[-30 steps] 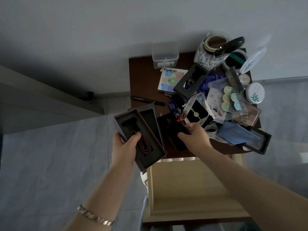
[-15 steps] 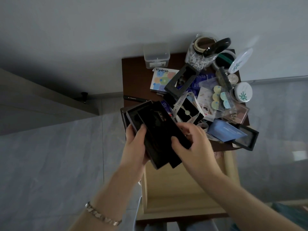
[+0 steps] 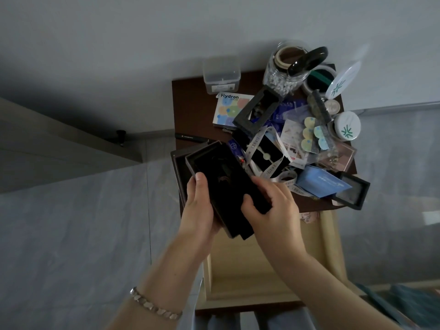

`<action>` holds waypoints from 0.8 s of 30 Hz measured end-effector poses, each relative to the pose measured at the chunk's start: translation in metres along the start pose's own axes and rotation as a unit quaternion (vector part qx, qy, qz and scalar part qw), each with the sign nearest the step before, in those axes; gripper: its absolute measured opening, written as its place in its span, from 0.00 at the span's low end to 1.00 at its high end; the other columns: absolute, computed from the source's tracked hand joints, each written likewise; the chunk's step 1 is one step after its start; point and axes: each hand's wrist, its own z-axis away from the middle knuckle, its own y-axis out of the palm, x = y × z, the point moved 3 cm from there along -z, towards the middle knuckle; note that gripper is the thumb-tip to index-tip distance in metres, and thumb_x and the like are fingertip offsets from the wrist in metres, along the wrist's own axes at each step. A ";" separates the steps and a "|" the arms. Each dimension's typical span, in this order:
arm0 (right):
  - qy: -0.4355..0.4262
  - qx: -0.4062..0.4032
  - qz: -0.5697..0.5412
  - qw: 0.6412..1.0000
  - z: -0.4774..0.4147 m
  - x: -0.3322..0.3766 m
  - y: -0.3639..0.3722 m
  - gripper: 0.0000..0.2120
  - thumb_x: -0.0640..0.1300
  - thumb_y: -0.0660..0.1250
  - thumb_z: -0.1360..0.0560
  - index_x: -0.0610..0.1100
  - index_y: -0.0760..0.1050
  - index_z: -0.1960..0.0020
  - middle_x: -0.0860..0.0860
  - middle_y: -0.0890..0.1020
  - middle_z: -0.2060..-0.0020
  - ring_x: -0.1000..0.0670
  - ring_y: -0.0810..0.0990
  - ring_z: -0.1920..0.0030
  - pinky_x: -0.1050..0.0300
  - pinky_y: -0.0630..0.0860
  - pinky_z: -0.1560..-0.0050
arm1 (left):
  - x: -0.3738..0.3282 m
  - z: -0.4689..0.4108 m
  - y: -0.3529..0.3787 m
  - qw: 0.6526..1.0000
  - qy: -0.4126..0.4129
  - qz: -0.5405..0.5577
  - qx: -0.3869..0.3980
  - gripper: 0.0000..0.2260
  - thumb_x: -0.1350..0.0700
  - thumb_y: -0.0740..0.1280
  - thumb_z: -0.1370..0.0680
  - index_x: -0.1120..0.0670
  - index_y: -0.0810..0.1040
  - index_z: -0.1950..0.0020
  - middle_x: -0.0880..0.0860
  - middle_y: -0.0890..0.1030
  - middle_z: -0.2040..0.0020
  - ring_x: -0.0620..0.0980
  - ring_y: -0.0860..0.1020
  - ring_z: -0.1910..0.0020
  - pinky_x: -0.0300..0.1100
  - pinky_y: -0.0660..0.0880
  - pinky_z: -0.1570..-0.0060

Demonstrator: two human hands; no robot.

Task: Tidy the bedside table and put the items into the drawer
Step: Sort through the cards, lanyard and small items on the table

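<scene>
Black, the slim box (image 3: 221,186) sits gripped between your left hand (image 3: 198,208) and right hand (image 3: 271,208), long axis slanting toward you; the open drawer (image 3: 240,272) lies directly beneath, equally near both.

The open drawer (image 3: 250,270) lies bare below, while clutter crowds the bedside table (image 3: 190,108) except its left strip.
</scene>
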 end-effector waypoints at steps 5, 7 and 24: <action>-0.004 -0.021 0.023 0.999 0.003 -0.004 0.002 0.19 0.44 0.66 0.26 0.46 0.73 0.35 0.59 0.68 0.56 0.52 0.71 0.46 0.63 0.73 0.46 | 0.003 0.001 0.006 0.999 0.023 -0.044 0.016 0.17 0.41 0.52 0.21 0.41 0.65 0.33 0.53 0.76 0.39 0.54 0.77 0.41 0.58 0.76 0.46; -0.015 -0.030 0.039 0.999 0.003 -0.005 0.005 0.20 0.45 0.66 0.26 0.45 0.72 0.34 0.56 0.68 0.54 0.52 0.69 0.45 0.62 0.69 0.45 | 0.006 0.005 0.009 0.998 0.032 -0.048 0.026 0.17 0.41 0.53 0.22 0.40 0.63 0.33 0.52 0.75 0.38 0.54 0.76 0.39 0.60 0.74 0.43; 0.032 0.242 0.044 0.969 -0.015 -0.013 0.039 0.13 0.46 0.66 0.25 0.45 0.74 0.41 0.52 0.81 0.54 0.55 0.79 0.55 0.61 0.77 0.53 | 0.003 0.000 -0.041 0.969 0.065 -0.172 -0.167 0.10 0.48 0.59 0.21 0.51 0.73 0.46 0.51 0.79 0.57 0.50 0.80 0.58 0.42 0.75 0.66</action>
